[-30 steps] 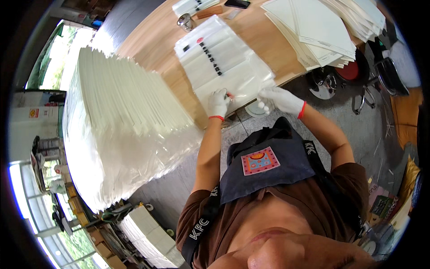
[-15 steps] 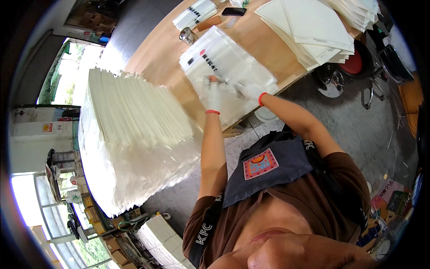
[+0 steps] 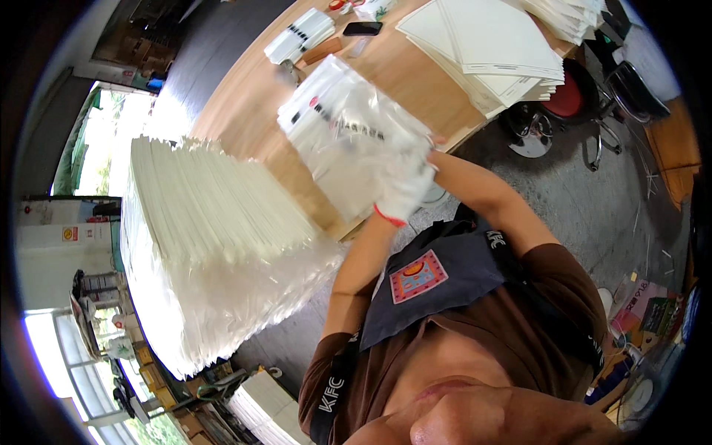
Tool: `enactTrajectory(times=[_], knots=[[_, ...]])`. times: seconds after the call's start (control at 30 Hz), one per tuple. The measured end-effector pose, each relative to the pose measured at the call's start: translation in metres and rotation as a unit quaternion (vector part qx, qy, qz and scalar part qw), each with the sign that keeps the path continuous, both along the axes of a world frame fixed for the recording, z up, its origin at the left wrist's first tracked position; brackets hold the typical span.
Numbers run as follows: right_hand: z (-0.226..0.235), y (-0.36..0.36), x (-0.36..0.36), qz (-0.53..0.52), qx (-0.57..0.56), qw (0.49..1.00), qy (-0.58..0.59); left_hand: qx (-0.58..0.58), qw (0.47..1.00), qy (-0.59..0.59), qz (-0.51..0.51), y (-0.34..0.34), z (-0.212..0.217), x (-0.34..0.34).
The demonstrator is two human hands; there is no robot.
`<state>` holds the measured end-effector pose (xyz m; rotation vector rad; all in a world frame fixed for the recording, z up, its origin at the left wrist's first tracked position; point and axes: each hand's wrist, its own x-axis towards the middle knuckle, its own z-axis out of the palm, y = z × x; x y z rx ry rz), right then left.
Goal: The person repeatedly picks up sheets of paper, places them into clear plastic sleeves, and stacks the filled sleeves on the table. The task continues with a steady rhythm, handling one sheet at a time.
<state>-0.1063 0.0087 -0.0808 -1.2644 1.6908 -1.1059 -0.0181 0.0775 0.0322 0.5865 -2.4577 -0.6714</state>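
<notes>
A stack of clear plastic bags (image 3: 315, 122) with dark and red printing lies on the wooden table. The top bag (image 3: 378, 126) is lifted and bent over at its near right side. My left hand (image 3: 406, 182), in a white glove with a red cuff and bare fingertips, reaches across to the right and has the raised bag's near end in its closed fingers; motion blurs it. My right forearm (image 3: 482, 182) comes in from the right to the same corner. Its hand is hidden behind the left hand and the bag, so its fingers cannot be seen.
A tall plastic-wrapped stack of white sheets (image 3: 215, 215) stands at left. White printed sheets (image 3: 493, 44) fan out at the table's far right. Smaller packed bags (image 3: 300, 35), a phone (image 3: 363, 28), a brown wooden block (image 3: 321, 51) and a metal cup (image 3: 288, 73) lie beyond. A stool (image 3: 567, 93) stands right.
My left hand has swept right and nearer, over to my right hand, carrying the top bag's edge with it. The right hand has become hidden. The whole view has shifted slightly.
</notes>
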Motion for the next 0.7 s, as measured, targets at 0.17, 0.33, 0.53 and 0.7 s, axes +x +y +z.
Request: enactTrajectory(times=[0.17,0.33,0.53,0.7], knots=[[-0.028,0.017,-0.028,0.036,0.047,0.985,0.162,0.118,0.993,0.000,0.000,0.028,-0.005,0.005],[-0.013,0.033,-0.040,0.058,0.060,0.982,0.167,0.062,0.996,-0.041,-0.051,0.044,-0.003,-0.012],[0.024,0.045,-0.078,0.162,0.078,0.962,0.206,0.095,0.994,0.038,0.028,-0.027,-0.050,-0.002],[0.073,0.065,-0.154,-0.119,-0.026,0.872,0.474,0.384,0.905,0.104,0.148,-0.074,-0.081,0.023]])
